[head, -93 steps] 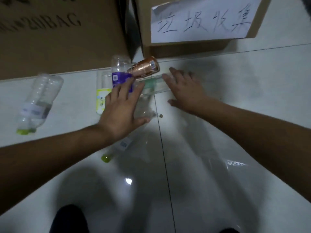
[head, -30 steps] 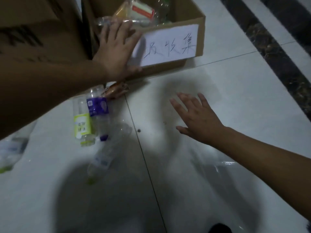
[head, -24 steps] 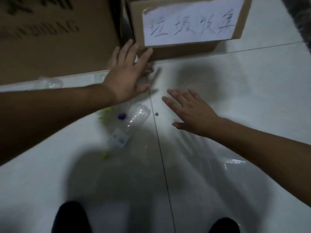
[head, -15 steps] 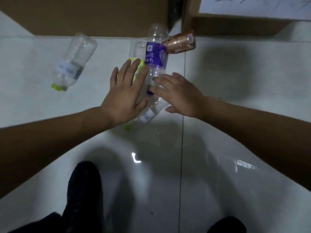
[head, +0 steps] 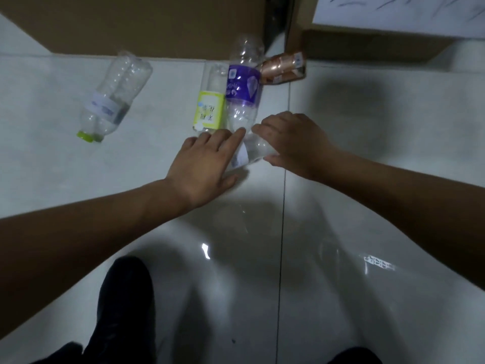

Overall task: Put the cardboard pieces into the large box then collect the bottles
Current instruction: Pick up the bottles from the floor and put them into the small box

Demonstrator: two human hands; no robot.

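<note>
Several empty plastic bottles lie on the white tiled floor. A clear bottle with a white label [head: 249, 153] lies between my hands. My right hand [head: 294, 143] curls over its upper body. My left hand [head: 204, 164] lies flat over its lower end with fingers extended, hiding the cap. Just beyond are a purple-labelled bottle [head: 242, 85], a yellow-labelled bottle [head: 210, 111] and a copper-coloured can [head: 282, 67]. Further left lies a clear bottle with a green cap [head: 115, 98]. The large cardboard box [head: 144, 22] stands at the top left.
A second cardboard box with a handwritten paper sign [head: 367, 38] stands at the top right, with a dark gap between the two boxes. My dark shoes [head: 123, 306] show at the bottom. Glossy tile floor [head: 367, 232] spreads on the right.
Both hands have drawn closer and settled on the white-labelled clear bottle; my right fingers now curl over it. Earlier, my left hand was up at the signed box.
</note>
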